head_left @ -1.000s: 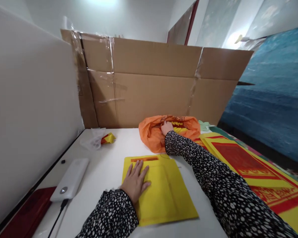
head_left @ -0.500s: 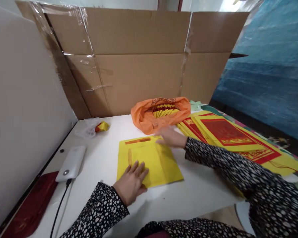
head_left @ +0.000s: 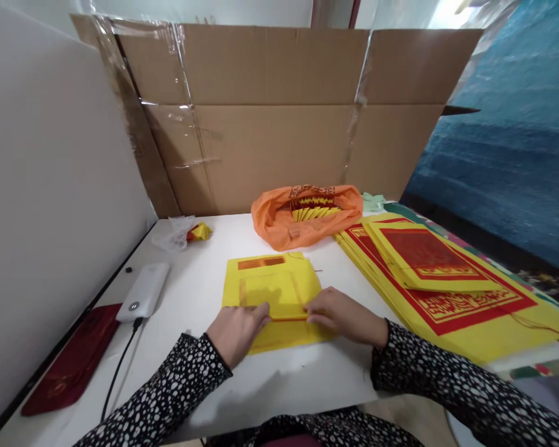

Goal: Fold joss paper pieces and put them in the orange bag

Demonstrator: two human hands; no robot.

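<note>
A yellow sheet of paper with faint reddish print showing through lies in front of me on the white table. Across its lower part runs a raised crosswise edge with a thin reddish line. My left hand grips this edge near its left end, fingers curled and thumb on top. At the right end my right hand pinches the same edge between thumb and fingers. The undersides of both hands are hidden.
An orange plastic bag with folded yellow paper stands behind the sheet. Stacked red-and-yellow printed sheets lie to the right. At left are a white power bank with a black cable and a dark red pouch. Cardboard stands at the back.
My right hand has come down from the sheet's upper right corner to the crosswise edge. My left hand has changed from lying flat to gripping. The sheet's lower part shows a new fold.
</note>
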